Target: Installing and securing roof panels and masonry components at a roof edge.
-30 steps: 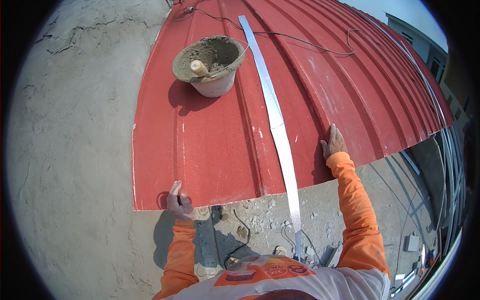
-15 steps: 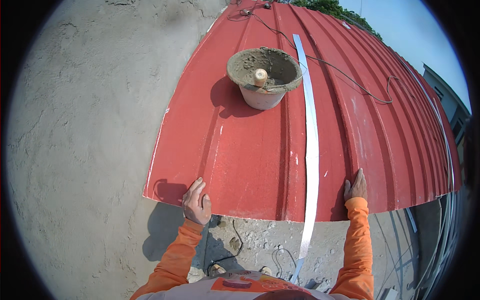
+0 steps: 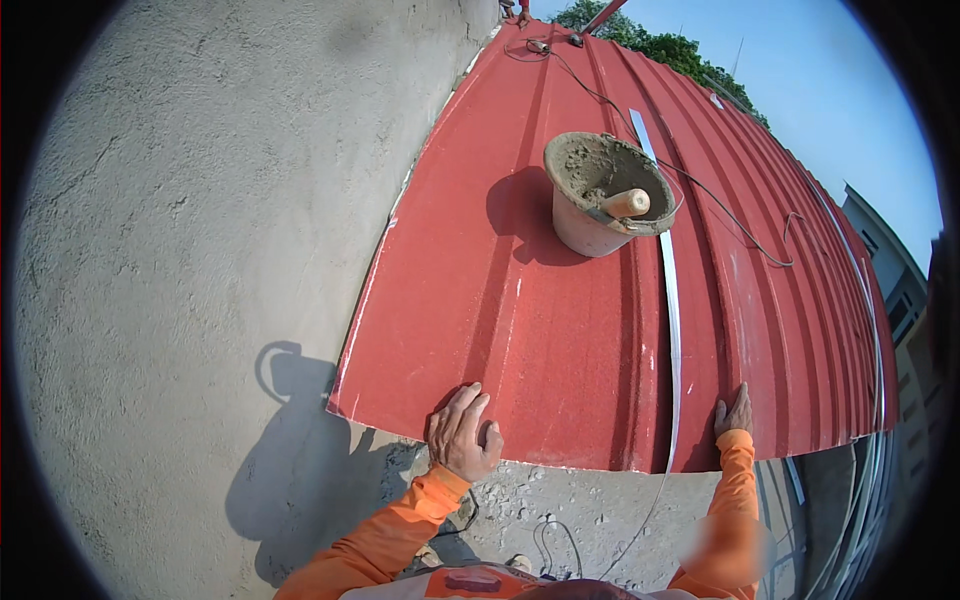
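My left hand [image 3: 465,435] rests on the near edge of a red ribbed metal roof sheet [image 3: 575,370], fingers laid on top and holding nothing. Farther right, my right hand [image 3: 735,412] lies flat on the same sheet close to its edge, fingers stretched forward. A bucket [image 3: 592,232] of wet grey mortar [image 3: 598,165] stands on the sheet ahead of my hands. Out of it sticks a round wooden handle [image 3: 628,204]; whatever it belongs to is hidden in the bucket. A long silvery strip [image 3: 671,300] runs along the sheet between my hands, right of the bucket.
A rough grey plastered wall [image 3: 220,220] borders the sheet on the left. A dark cable [image 3: 715,195] crosses the roof. At the far end part of another person [image 3: 523,12] shows. Below the near edge is rubble-strewn ground [image 3: 590,505]; a building [image 3: 885,255] stands far right.
The view has swung left, so the bucket, sheet and hands sit farther right in the picture. Both hands remain at the sheet's near edge. A person has come into view at the far end.
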Demonstrator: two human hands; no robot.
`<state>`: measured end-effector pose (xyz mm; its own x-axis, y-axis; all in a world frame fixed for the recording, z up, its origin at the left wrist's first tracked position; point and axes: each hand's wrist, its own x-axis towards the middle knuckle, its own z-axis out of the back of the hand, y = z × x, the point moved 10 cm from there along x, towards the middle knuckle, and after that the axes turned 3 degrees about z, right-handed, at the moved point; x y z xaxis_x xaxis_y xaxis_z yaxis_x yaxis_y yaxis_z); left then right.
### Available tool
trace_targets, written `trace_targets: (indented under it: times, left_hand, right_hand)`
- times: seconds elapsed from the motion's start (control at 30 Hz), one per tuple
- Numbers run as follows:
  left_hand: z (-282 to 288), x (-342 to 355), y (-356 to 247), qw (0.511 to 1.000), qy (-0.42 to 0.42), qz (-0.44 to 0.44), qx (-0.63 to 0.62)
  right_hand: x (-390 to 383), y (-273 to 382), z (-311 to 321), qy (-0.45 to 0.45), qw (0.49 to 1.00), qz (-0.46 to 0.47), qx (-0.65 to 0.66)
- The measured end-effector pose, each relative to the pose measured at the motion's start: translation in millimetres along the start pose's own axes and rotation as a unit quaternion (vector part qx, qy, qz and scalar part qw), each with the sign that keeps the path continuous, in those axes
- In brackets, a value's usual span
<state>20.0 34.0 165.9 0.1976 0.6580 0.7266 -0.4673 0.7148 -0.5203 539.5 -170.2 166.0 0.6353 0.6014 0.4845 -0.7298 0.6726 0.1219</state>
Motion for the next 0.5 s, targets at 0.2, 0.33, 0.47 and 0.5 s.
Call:
trace_targets:
  times: [0.2,0.33,0.47,0.5]
  left_hand:
    - [-2,1,1,1.0,0.01,-0.006,-0.005]
    - [-6,1,0,0.999,0.033,-0.001,-0.009]
    - [-7,1,-2,0.999,0.047,-0.003,-0.005]
    - [-8,0,-2,0.999,0.049,-0.002,-0.005]
  right_hand:
    - [3,-4,-2,0.01,0.999,-0.028,-0.014]
    - [7,-10,-5,-0.013,1.0,-0.015,-0.013]
    - [5,-11,-5,-0.001,0.999,-0.042,-0.028]
    - [5,-13,-8,-0.001,0.999,-0.041,-0.022]
